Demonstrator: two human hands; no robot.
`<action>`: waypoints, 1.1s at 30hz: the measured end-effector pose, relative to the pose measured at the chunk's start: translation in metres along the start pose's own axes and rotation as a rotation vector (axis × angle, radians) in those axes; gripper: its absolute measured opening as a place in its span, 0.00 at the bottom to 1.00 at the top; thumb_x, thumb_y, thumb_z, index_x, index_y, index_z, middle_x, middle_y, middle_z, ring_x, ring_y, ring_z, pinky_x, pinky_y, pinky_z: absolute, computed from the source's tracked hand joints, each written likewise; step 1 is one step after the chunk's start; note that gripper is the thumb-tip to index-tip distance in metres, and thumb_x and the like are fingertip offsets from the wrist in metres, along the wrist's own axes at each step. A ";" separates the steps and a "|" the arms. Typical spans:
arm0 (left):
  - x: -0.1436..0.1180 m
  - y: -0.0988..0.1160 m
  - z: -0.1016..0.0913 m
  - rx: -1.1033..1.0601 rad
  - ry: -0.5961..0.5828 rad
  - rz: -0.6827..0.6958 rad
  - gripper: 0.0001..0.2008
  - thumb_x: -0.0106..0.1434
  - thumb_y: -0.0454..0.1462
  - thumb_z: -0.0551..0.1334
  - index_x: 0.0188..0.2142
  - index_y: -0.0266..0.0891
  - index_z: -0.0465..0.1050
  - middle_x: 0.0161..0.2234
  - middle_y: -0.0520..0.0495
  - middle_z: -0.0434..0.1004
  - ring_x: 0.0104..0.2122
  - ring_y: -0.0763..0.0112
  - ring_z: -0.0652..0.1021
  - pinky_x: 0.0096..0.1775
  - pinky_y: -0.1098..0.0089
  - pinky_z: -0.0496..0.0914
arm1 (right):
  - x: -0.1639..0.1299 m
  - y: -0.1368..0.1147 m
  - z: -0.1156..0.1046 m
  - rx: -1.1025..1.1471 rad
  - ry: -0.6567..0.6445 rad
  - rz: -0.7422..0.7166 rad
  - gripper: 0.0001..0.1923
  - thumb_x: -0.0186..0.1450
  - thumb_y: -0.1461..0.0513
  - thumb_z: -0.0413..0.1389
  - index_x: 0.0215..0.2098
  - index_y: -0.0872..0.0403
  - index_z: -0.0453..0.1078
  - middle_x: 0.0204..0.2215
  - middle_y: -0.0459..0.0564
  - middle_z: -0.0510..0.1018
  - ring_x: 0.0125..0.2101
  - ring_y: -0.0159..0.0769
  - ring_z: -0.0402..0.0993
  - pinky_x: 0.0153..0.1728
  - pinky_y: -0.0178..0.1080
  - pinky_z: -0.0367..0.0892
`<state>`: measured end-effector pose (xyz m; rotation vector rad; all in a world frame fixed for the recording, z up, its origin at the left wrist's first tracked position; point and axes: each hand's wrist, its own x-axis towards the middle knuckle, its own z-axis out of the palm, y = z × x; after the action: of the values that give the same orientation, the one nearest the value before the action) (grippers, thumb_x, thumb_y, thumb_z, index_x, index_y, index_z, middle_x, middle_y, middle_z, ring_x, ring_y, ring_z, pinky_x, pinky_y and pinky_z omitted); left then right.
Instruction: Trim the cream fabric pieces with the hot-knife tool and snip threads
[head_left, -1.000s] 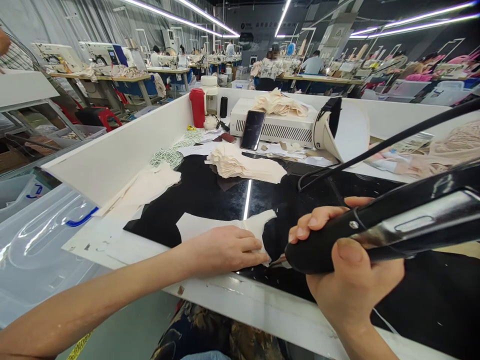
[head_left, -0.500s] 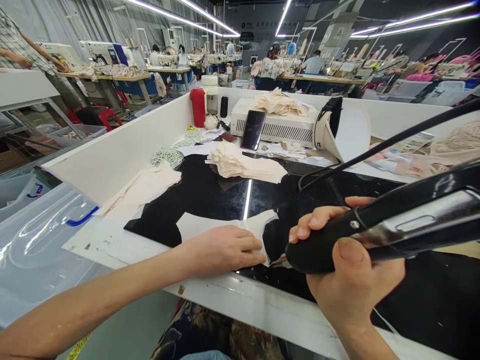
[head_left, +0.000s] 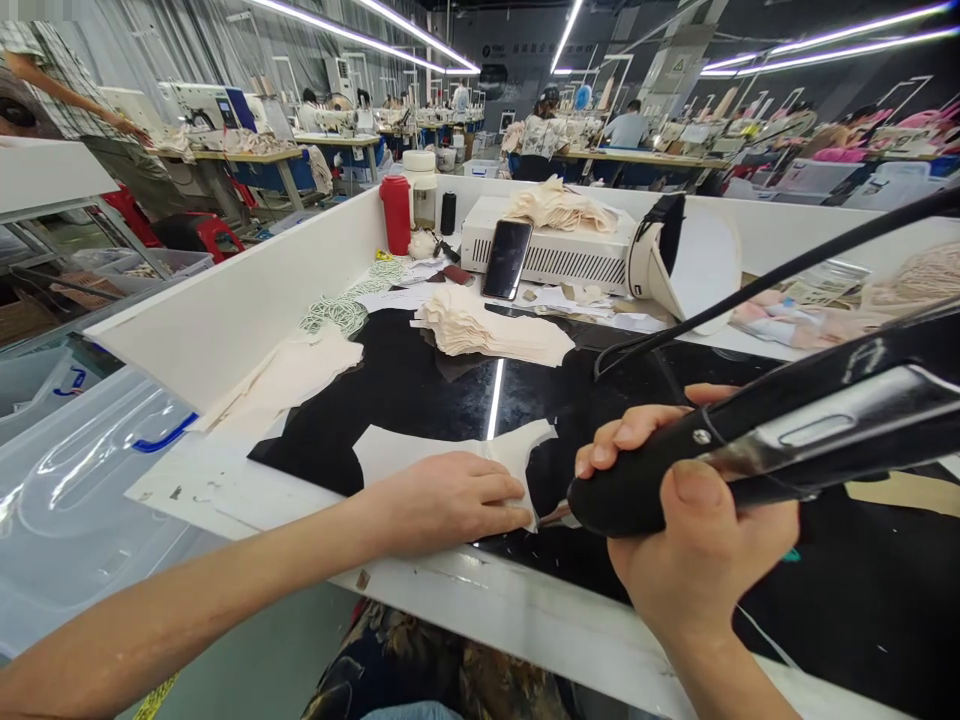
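My left hand [head_left: 457, 500] lies flat on a white cut piece [head_left: 405, 452] near the table's front edge, its fingers stretched toward the right end of the piece. My right hand [head_left: 701, 545] is wrapped round a thick black corded handheld tool [head_left: 630, 498] with a long shiny metal lever on its side. The tool's narrow metal tip [head_left: 556, 514] points left, at the lower right corner of the white piece. From this angle I cannot tell whether tip and piece touch. Beneath them is a glossy black work surface [head_left: 405, 375].
A stack of cream fabric pieces [head_left: 495, 335] lies farther back, more pieces [head_left: 300, 370] at the left. Behind stand a phone [head_left: 508, 258], a vented white box [head_left: 570, 262] and a red cup [head_left: 395, 215]. The black cable [head_left: 720, 310] arches over the right side.
My right hand and the tool have shifted slightly left and up. The left hand and white piece stay in place. A person at the far left has moved an arm to the right.
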<state>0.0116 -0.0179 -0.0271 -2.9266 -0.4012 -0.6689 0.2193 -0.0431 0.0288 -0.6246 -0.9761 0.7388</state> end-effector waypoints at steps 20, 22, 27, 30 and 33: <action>-0.001 -0.001 0.002 -0.010 0.005 0.008 0.15 0.88 0.31 0.56 0.57 0.37 0.83 0.53 0.42 0.89 0.52 0.62 0.87 0.58 0.64 0.81 | 0.000 0.003 0.001 0.018 -0.027 0.014 0.26 0.64 0.51 0.81 0.52 0.46 0.77 0.31 0.40 0.82 0.27 0.34 0.77 0.26 0.36 0.77; -0.001 -0.001 0.003 -0.007 -0.004 0.007 0.15 0.87 0.31 0.56 0.58 0.37 0.83 0.53 0.41 0.89 0.53 0.63 0.87 0.58 0.64 0.81 | -0.001 0.003 0.001 0.011 -0.045 0.019 0.25 0.64 0.51 0.80 0.52 0.46 0.77 0.31 0.40 0.82 0.27 0.34 0.77 0.27 0.36 0.78; -0.001 -0.002 0.003 -0.014 -0.022 0.003 0.15 0.87 0.30 0.57 0.58 0.38 0.84 0.53 0.40 0.89 0.53 0.63 0.87 0.59 0.64 0.81 | -0.003 0.001 0.000 -0.004 -0.057 0.010 0.24 0.66 0.52 0.80 0.53 0.46 0.76 0.31 0.40 0.82 0.27 0.34 0.78 0.28 0.37 0.79; -0.001 -0.004 0.003 -0.047 -0.015 0.009 0.15 0.87 0.31 0.56 0.59 0.36 0.84 0.54 0.39 0.89 0.53 0.63 0.87 0.58 0.64 0.81 | -0.003 0.001 0.000 -0.015 -0.037 0.013 0.24 0.66 0.52 0.79 0.53 0.46 0.76 0.31 0.40 0.82 0.27 0.35 0.78 0.28 0.37 0.79; -0.003 -0.005 0.002 -0.069 -0.012 0.000 0.16 0.88 0.31 0.56 0.60 0.35 0.84 0.57 0.39 0.89 0.53 0.63 0.87 0.58 0.65 0.81 | -0.003 0.003 0.000 -0.016 -0.033 0.028 0.26 0.65 0.51 0.80 0.54 0.46 0.77 0.31 0.40 0.83 0.27 0.35 0.78 0.28 0.38 0.78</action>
<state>0.0087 -0.0136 -0.0302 -2.9970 -0.3871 -0.6797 0.2175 -0.0435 0.0254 -0.6427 -1.0065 0.7686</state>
